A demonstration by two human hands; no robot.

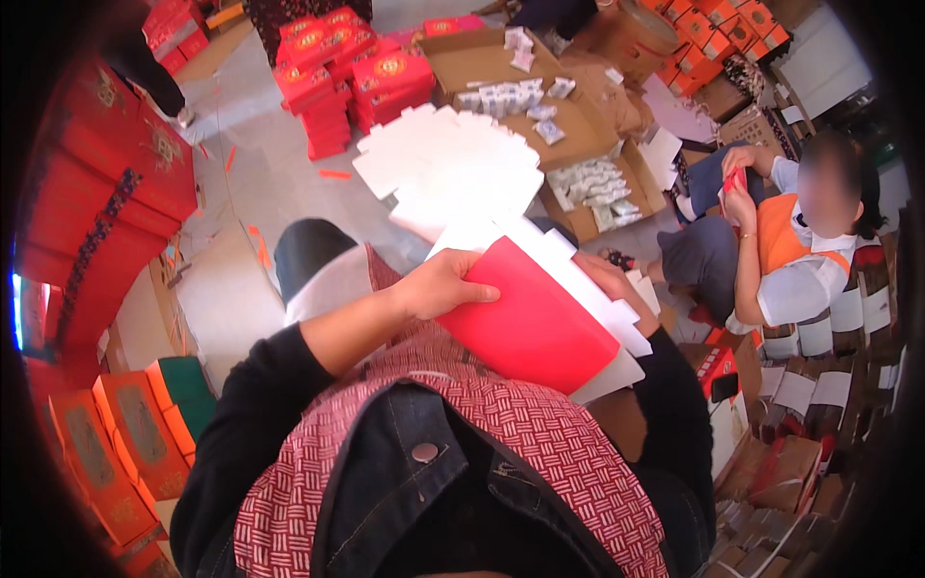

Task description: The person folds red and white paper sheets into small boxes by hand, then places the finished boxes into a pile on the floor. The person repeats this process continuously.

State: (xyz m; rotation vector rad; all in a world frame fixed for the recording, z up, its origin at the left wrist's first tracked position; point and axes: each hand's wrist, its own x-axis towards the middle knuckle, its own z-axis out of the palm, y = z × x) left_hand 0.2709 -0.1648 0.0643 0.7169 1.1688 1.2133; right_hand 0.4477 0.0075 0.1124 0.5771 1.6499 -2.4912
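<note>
A red cardboard sheet (528,313) lies tilted over my lap, with white notched cardboard (617,313) showing along its right side and under its lower corner. My left hand (445,286) grips the upper left edge of the red sheet, thumb on top and fingers hidden beneath. My right hand (605,276) is at the far right edge, closed around the white notched cardboard, its fingers partly hidden. Just beyond my hands is a fanned stack of white notched cardboard blanks (453,169), overexposed on top.
Stacked red boxes (393,77) stand ahead, beside open brown cartons (540,82) with small white packets. On the right sits a co-worker (790,231) holding something red. Large red boxes (116,164) line the left; orange boxes (125,433) stand nearer. Paper scraps dot the floor (231,125).
</note>
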